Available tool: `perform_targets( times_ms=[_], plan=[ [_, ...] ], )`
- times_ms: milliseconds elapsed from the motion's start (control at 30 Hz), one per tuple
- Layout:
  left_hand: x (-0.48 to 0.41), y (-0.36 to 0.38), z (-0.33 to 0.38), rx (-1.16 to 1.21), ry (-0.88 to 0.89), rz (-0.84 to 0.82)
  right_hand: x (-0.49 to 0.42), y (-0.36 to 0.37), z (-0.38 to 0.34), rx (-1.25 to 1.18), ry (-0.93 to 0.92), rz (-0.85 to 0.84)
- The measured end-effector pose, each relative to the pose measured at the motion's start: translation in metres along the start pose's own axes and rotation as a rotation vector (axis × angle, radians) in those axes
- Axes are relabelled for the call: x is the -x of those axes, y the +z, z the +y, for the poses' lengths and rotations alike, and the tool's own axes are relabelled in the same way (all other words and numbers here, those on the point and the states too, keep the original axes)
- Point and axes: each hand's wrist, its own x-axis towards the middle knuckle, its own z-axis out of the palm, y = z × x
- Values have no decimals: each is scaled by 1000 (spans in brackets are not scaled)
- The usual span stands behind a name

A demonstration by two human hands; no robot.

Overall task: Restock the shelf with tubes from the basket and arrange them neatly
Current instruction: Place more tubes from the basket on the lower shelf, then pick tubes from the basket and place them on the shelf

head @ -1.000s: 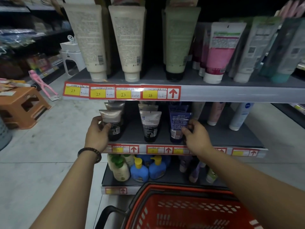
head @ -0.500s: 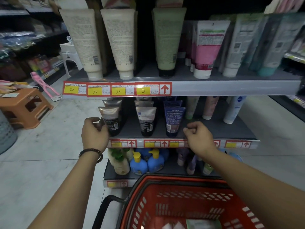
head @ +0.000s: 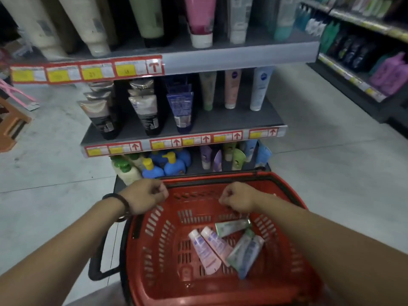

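A red basket (head: 159, 244) stands in front of me, below the shelves. Several small tubes lie loose on its floor: two pink ones (head: 205, 255), a pale green one (head: 234, 226) and a green and a blue one (head: 247, 255). My left hand (head: 148, 197) hovers over the basket's far left rim, fingers curled, holding nothing. Over the far middle of the basket, my right hand (head: 238, 198) is curled the same way and also holds nothing. The middle shelf (head: 234, 121) carries rows of upright dark, blue (head: 181, 109), green, pink and white tubes.
The top shelf (head: 220, 56) holds large tubes standing on their caps. Pump bottles (head: 163, 166) and small pouches fill the bottom shelf just beyond the basket. Another stocked rack (head: 362, 62) runs along the right; an orange stool (head: 11, 127) is at the left. The basket's black handle (head: 97, 268) sticks out left.
Both hands have left the tubes on the middle shelf and dropped to the basket's far rim. My view has tilted down, so the basket and its tubes now show.
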Motion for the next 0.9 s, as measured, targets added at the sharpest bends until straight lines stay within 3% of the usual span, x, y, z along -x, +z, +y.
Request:
perform_targets(
  times_ms=[100,200,267,500,700,900],
  plan=[
    [-12,53,18,-163,-6,-347,1,28,32,24,99,-134],
    [-30,120,22,-473,33,-517,-7,60,60,100,141,-193],
    [-41,163,18,-544,38,-579,-18,86,79,111,192,-219],
    [-78,258,-34,-708,145,-379,-63,179,136,276,284,-193],
    [-91,292,-44,-767,401,-289,-75,198,144,311,280,-83],
    [-94,313,-48,-835,491,-194,-85,208,137,450,253,-46]
  ],
)
